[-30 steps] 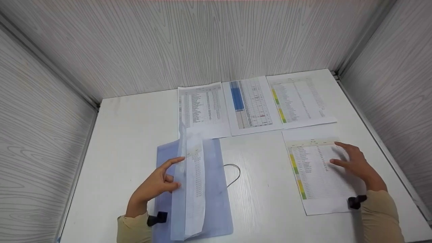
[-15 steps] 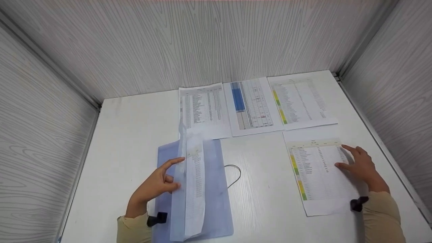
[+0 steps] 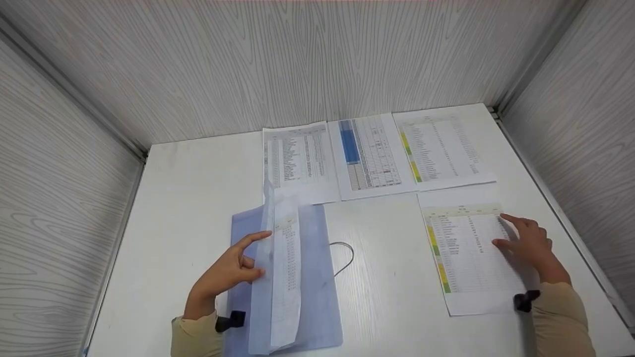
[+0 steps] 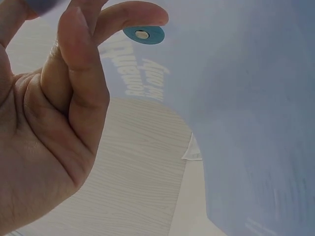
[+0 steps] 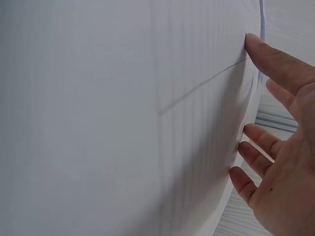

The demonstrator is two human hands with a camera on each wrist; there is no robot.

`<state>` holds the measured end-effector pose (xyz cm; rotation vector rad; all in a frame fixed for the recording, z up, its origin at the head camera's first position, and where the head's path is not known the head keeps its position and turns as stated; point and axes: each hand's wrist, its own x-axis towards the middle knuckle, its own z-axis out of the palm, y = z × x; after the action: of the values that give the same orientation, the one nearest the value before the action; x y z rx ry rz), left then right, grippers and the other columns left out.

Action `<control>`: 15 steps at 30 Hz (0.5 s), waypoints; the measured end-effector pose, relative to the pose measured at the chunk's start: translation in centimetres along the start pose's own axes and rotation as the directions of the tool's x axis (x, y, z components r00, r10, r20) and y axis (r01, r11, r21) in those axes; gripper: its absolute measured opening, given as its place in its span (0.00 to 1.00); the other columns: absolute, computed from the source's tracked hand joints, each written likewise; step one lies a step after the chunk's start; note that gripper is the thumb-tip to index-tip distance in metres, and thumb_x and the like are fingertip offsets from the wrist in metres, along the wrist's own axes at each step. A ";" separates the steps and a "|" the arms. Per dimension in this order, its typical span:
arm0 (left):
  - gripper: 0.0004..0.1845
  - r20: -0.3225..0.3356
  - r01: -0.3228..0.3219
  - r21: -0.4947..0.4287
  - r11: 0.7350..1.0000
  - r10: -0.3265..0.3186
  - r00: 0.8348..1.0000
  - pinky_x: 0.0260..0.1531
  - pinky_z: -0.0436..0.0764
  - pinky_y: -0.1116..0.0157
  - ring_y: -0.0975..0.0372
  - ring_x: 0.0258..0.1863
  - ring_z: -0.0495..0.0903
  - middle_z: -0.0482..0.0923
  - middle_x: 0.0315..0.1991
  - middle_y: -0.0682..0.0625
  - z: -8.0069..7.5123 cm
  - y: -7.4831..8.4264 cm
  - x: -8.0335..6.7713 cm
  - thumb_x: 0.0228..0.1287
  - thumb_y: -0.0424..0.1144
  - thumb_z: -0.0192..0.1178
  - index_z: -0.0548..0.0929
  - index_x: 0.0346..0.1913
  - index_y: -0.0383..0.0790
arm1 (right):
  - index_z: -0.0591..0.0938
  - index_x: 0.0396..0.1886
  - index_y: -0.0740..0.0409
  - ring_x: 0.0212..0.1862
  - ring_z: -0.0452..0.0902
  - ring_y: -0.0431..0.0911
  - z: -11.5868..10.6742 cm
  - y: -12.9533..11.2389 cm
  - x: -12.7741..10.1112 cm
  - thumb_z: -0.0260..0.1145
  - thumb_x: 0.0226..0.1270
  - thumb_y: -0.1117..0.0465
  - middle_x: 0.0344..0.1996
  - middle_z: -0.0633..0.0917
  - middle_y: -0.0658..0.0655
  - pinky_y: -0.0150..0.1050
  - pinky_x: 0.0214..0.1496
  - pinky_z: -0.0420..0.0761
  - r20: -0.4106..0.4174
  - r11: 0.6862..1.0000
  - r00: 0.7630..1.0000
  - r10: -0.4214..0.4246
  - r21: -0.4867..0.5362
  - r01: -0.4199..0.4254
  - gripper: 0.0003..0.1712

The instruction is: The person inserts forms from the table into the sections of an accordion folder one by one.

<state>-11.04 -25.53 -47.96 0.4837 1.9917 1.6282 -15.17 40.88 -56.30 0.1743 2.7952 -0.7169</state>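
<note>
A blue plastic folder point(image 3: 317, 277) lies open on the white table point(image 3: 188, 208). My left hand point(image 3: 262, 253) pinches its translucent flap point(image 3: 260, 302) between thumb and fingers and holds it upright, with a printed sheet point(image 3: 287, 263) standing against it. In the left wrist view the left hand's fingers point(image 4: 83, 73) curl at the flap point(image 4: 236, 98) beside a round blue snap point(image 4: 142, 34). My right hand point(image 3: 518, 234) rests flat, fingers spread, on the right edge of a printed table sheet point(image 3: 461, 258) with yellow and green marks. The right wrist view shows the right hand's fingertips point(image 5: 261, 49) on that sheet point(image 5: 123, 123).
Three more printed sheets lie side by side at the back: a grey one point(image 3: 297, 161), one with a blue block point(image 3: 369, 153), one with yellow-green marks point(image 3: 439, 146). An elastic loop point(image 3: 345, 255) sticks out right of the folder. Grey panel walls point(image 3: 570, 124) enclose the table.
My right hand has slid a little to the right along the sheet's edge. The left hand and the raised flap have stayed put.
</note>
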 end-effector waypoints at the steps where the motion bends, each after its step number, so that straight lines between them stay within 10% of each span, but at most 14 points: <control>1: 0.42 0.000 -0.003 0.000 1.000 0.003 1.000 0.15 0.56 0.67 0.70 0.12 0.52 0.56 0.12 0.59 0.0 0.0 0.0 0.59 0.26 0.60 0.51 0.74 0.32 | 0.53 0.76 0.54 0.64 0.44 0.82 0.0 0.0 0.0 0.65 0.58 0.34 0.66 0.51 0.83 0.75 0.56 0.48 0.000 1.000 1.000 0.002 0.006 -0.002 0.55; 15: 0.41 0.004 -0.015 0.009 1.000 0.015 1.000 0.15 0.56 0.66 0.71 0.11 0.53 0.57 0.12 0.59 0.0 -0.3 0.1 0.60 0.28 0.61 0.51 0.74 0.31 | 0.55 0.75 0.59 0.65 0.43 0.81 0.4 0.0 0.1 0.66 0.62 0.44 0.66 0.50 0.83 0.75 0.58 0.49 0.018 0.998 1.000 0.001 0.063 -0.002 0.49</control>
<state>-11.11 -25.55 -48.24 0.5057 1.9982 1.6263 -15.23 40.69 -56.64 0.1810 2.7565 -0.8026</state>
